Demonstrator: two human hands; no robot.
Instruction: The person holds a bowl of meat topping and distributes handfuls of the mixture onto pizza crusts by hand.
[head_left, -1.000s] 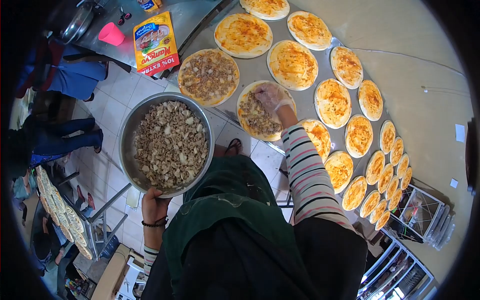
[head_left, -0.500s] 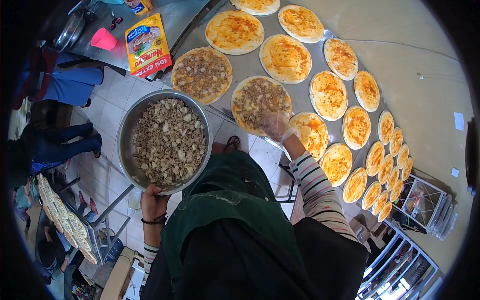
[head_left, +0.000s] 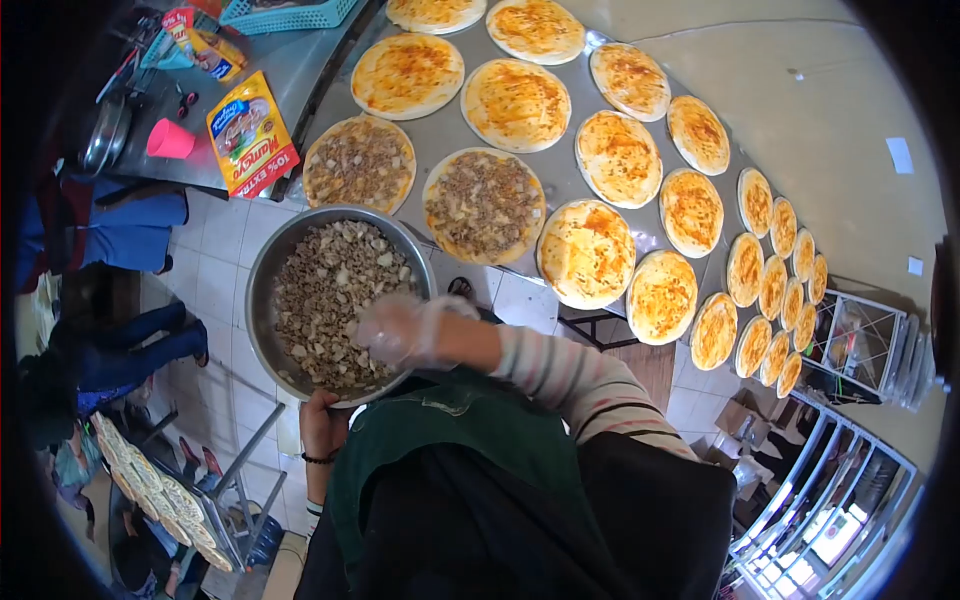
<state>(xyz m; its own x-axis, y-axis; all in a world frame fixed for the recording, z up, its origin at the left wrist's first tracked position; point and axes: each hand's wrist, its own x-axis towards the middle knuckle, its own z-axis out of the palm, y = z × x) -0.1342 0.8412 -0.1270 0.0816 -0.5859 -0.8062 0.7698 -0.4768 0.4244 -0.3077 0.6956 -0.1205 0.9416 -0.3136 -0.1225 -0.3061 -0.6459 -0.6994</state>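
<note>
My left hand [head_left: 322, 425] grips the near rim of a large metal bowl [head_left: 262, 350], which I hold tilted in front of my apron. Cooked ground meat with pale chunks [head_left: 335, 285] fills much of it. Over the right side of the bowl is my right hand [head_left: 395, 332], in a clear plastic glove; motion blurs its fingers, so their grip does not show. Just beyond the bowl, a round pizza crust with meat topping [head_left: 484, 206] lies on the metal table [head_left: 425, 145]. A second meat-topped crust [head_left: 358, 165] is to its left.
Several sauce-covered crusts [head_left: 587, 253] run along the table to the right. On another table stand a yellow mayo pouch [head_left: 250, 135], a pink cup [head_left: 170, 140] and scissors [head_left: 187, 100]. People [head_left: 120, 350] are at the left, near a rack of flatbreads [head_left: 150, 485].
My right hand has moved left from the meat-topped crust into the bowl. The view has shifted, and the bowl sits slightly lower in it, with my left hand still on its rim.
</note>
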